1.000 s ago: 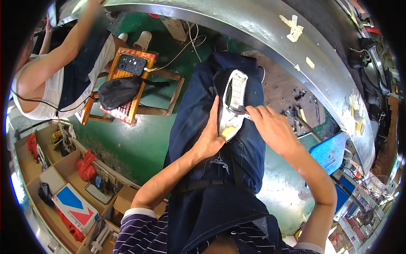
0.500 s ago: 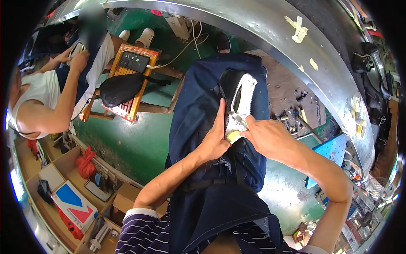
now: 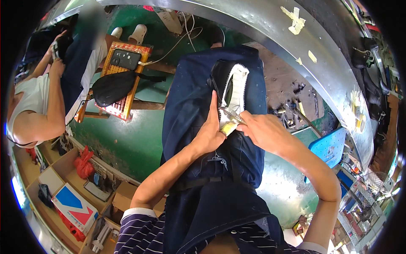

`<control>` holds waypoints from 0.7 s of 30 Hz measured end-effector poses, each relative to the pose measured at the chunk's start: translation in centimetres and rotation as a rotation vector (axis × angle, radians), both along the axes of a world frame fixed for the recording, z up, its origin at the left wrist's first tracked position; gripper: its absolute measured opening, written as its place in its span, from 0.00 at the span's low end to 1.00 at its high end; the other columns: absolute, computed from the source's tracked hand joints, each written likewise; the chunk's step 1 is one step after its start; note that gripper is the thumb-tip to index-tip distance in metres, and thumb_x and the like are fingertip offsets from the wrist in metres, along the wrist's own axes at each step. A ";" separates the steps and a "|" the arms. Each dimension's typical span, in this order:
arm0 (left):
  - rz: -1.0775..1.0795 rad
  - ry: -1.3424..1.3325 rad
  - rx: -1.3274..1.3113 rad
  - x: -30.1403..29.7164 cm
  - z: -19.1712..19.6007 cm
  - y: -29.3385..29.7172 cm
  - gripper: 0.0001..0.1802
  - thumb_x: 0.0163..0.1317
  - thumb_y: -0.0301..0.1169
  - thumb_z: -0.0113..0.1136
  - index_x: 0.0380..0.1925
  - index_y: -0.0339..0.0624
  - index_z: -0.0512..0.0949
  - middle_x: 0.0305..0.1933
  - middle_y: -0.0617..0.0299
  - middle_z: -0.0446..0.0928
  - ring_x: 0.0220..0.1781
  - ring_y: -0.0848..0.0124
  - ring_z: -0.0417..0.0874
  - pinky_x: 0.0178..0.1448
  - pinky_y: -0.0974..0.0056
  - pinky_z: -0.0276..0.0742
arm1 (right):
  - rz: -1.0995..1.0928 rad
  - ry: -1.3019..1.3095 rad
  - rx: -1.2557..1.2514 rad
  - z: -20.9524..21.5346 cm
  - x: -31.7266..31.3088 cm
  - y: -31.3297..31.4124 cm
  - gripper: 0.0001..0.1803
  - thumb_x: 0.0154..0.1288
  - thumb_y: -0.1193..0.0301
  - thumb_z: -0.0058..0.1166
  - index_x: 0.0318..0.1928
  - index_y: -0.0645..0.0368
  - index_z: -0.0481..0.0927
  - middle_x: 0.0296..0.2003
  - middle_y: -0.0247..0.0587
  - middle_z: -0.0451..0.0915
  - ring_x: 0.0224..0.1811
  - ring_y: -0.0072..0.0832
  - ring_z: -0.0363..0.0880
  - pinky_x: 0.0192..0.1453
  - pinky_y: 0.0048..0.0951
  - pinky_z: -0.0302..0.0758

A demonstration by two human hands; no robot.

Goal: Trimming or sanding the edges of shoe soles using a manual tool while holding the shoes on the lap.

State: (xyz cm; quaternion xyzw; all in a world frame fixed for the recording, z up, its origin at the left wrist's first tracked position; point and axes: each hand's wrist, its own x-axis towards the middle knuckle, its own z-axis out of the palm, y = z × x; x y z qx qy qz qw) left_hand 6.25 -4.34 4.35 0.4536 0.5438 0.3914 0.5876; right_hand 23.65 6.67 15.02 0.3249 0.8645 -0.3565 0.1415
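On my lap, over a dark blue apron (image 3: pixel 175 106), lies a black shoe (image 3: pixel 238 86) with its white underside up and stitching round the edge. A yellow patch shows at the end nearest me. My left hand (image 3: pixel 210 131) grips the shoe's left side, its index finger stretched along the edge. My right hand (image 3: pixel 264 131) is closed on a slim metal hand tool (image 3: pixel 230 112); its silvery working end lies across the underside. Fingers partly hide the tool, so I cannot make out its exact kind.
To the left a wooden stool (image 3: pixel 139 99) carries a black pouch (image 3: pixel 113 89) and a black phone-like device (image 3: pixel 125 59) on a cable. Beyond sits a person (image 3: pixel 38 101) handling a dark shoe. A metal bench edge (image 3: pixel 270 25) curves ahead; shelving with boxes stands lower left.
The shoe and both my hands have shifted slightly left in view, as has the scene around them. The tool's end lies flatter across the underside. The other person's hands have moved left.
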 end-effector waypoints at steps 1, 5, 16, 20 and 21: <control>-0.012 0.000 -0.002 0.1 0.0 -0.1 0.63 0.56 0.11 0.56 0.78 0.38 0.20 0.78 0.34 0.57 0.78 0.50 0.65 0.77 0.61 0.62 | 0.056 -0.088 0.165 0.4 -0.2 -0.1 0.15 0.76 0.63 0.52 0.42 0.65 0.73 0.25 0.55 0.82 0.31 0.52 0.85 0.33 0.48 0.78; 0.222 -0.492 -0.220 0.3 1.1 -0.6 0.50 0.70 0.23 0.55 0.82 0.44 0.34 0.79 0.47 0.59 0.77 0.60 0.65 0.81 0.55 0.57 | 0.000 -0.102 0.235 0.5 -1.5 -1.9 0.14 0.76 0.65 0.52 0.42 0.67 0.74 0.25 0.54 0.83 0.30 0.51 0.86 0.34 0.47 0.81; 0.256 -0.935 -0.692 -2.8 -2.1 0.3 0.30 0.70 0.42 0.53 0.71 0.45 0.70 0.70 0.58 0.74 0.73 0.60 0.73 0.78 0.49 0.64 | -0.542 0.074 0.204 -5.6 -3.8 -9.0 0.14 0.76 0.63 0.52 0.41 0.63 0.70 0.26 0.51 0.82 0.27 0.47 0.85 0.29 0.42 0.81; 0.287 -0.667 -0.602 -1.7 -1.3 0.1 0.22 0.79 0.40 0.45 0.66 0.41 0.72 0.63 0.55 0.78 0.64 0.60 0.81 0.69 0.53 0.77 | -0.691 0.220 0.096 -6.7 -3.0 -10.6 0.14 0.77 0.64 0.52 0.42 0.64 0.69 0.28 0.50 0.83 0.28 0.48 0.85 0.33 0.47 0.79; 0.303 -0.639 -0.562 -1.9 -1.2 -0.3 0.22 0.79 0.40 0.45 0.65 0.39 0.71 0.61 0.53 0.79 0.62 0.62 0.82 0.66 0.55 0.79 | -0.679 0.220 0.092 -5.6 -2.3 -9.5 0.14 0.77 0.64 0.52 0.42 0.64 0.69 0.28 0.50 0.83 0.28 0.48 0.85 0.33 0.47 0.79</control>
